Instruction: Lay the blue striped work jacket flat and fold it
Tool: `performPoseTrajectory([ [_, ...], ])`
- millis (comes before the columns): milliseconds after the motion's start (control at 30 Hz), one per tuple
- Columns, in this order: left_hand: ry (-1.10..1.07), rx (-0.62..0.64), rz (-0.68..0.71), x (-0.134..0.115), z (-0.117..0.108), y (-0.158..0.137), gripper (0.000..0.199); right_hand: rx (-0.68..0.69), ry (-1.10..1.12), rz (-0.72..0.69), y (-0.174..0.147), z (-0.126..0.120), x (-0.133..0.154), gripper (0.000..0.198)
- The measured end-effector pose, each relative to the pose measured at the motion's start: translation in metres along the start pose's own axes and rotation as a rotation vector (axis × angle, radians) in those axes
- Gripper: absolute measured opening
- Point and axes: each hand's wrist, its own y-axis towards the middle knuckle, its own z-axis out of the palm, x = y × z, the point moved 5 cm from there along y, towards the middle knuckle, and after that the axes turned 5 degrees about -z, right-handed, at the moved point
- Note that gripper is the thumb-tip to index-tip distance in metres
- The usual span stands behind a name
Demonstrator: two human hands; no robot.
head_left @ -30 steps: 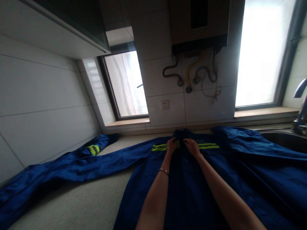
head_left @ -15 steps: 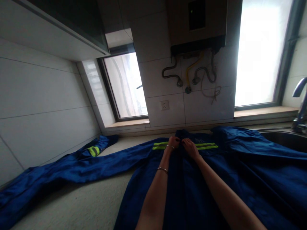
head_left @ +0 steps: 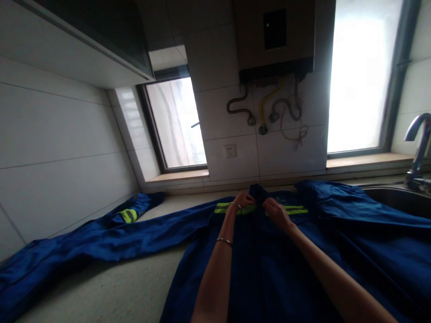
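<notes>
Blue jacket (head_left: 249, 273) lies spread front up on the pale counter (head_left: 141, 273), its collar (head_left: 256, 190) at the far edge by the tiled wall. Left sleeve (head_left: 111, 237) stretches across the counter to the near left, with a second blue piece bearing a yellow-green band (head_left: 128, 216) behind it. Left hand (head_left: 243, 200) is on the upper front, left of the opening, over the reflective chest stripe; its fingers are bent, tips close together at the cloth. Right hand (head_left: 276, 212) sits opposite, just right of the opening, fingers curled inward. Both touch the jacket just below the collar, near each other but apart; cannot tell whether either set of fingertips pinches fabric, the cloth there being too dark. Two thin bracelets show on the left arm. Crumpled blue cloth (head_left: 333, 199) lies at right, beside the sink (head_left: 387, 197) and curved tap (head_left: 419, 134).
</notes>
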Motion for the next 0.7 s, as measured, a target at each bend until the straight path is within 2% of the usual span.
performPoseTrajectory([
  [167,-0.068,-0.005,0.109,-0.027,-0.025,-0.004,0.021,-0.166,0.100,-0.053,0.024,-0.035,0.010,0.021],
  [333,-0.113,-0.032,0.167,-0.048,-0.038,-0.012,0.013,-0.233,0.160,-0.039,0.028,-0.044,0.013,0.022],
  [700,-0.120,-0.011,0.176,-0.065,-0.040,-0.021,0.014,-0.173,0.220,-0.033,0.030,-0.054,0.018,0.023],
])
